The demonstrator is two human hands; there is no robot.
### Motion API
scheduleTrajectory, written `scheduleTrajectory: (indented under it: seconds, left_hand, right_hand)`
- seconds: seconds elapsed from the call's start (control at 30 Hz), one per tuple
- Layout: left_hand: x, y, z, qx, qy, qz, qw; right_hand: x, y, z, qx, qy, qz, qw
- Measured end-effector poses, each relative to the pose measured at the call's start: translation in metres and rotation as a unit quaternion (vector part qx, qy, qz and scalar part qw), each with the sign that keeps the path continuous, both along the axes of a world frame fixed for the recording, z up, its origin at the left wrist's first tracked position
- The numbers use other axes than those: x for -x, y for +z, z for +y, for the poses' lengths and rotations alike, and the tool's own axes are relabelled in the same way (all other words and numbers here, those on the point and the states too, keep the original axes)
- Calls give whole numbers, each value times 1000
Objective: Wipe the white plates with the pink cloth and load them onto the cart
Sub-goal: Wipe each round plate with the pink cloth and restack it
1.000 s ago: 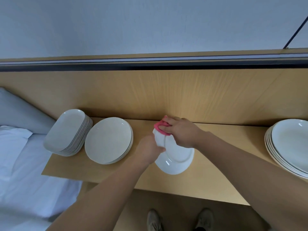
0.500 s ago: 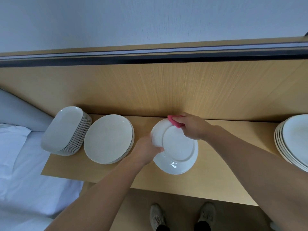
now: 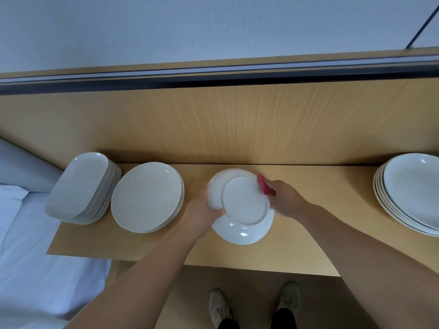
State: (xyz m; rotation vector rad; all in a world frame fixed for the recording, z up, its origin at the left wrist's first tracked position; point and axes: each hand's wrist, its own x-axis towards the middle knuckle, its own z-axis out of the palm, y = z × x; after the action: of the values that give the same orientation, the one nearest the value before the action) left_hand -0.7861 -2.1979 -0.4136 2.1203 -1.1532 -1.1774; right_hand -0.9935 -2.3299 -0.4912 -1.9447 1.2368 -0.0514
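Plate (image 3: 245, 203) of glossy white ceramic, round, shows its underside with a raised foot ring and two small glints of light on the near rim. It is tilted over the middle of the desk (image 3: 308, 236), between the back edge and the front edge; whether its low rim touches the wood cannot be told. The pink cloth (image 3: 264, 187), soft and bunched, lies against the plate's far right rim.

The left hand (image 3: 202, 213) grips the plate's left rim, thumb curled onto the underside and fingers hidden behind it, forearm reaching in from the lower left. The right hand (image 3: 286, 198) is closed round the cloth, knuckles up, wrist bent towards the plate, forearm coming in from the lower right.

The desk top is smooth pale wood, long and narrow, with a straight front edge. Bare wood lies in front of the plate and runs wide to the right of it. Towards the left end a stack of round plates (image 3: 146, 197) sits just beside the held one, and a stack of oblong dishes (image 3: 78, 186) with rounded corners leans at the left corner. A third stack of large round plates (image 3: 413, 193) sits at the right end, well apart.

A grained wooden panel (image 3: 237, 124) rises from the back edge. White bedding (image 3: 28, 257) lies past the left end, and two pale shoes (image 3: 218, 305) stand on the floor below the front edge.
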Motion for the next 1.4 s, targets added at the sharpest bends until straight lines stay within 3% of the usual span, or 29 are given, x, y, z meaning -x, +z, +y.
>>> scheduleTrajectory:
  seconds: [0.33,0.6,0.8,1.07,1.2,1.4]
  left_hand:
    - [7,-11,12,-12,8,-15,1000]
    - [30,-13,11,19,37,18,999]
    - [50,-26,10,34,126,1,991]
    - [54,-31,9,46,139,4,989]
    - [55,-32,13,35,138,23,990]
    - [57,-31,13,30,136,23,990]
  right_hand:
    - [14,-8,56,-52,-133,-45,989]
    - [9,-6,113,-25,-226,-81,970]
    - [-7,5,141,19,-229,-61,971]
    - [-5,14,142,113,-147,-38,982]
    - [-5,26,110,202,-27,18,979]
    - [-22,33,67,155,138,100,973]
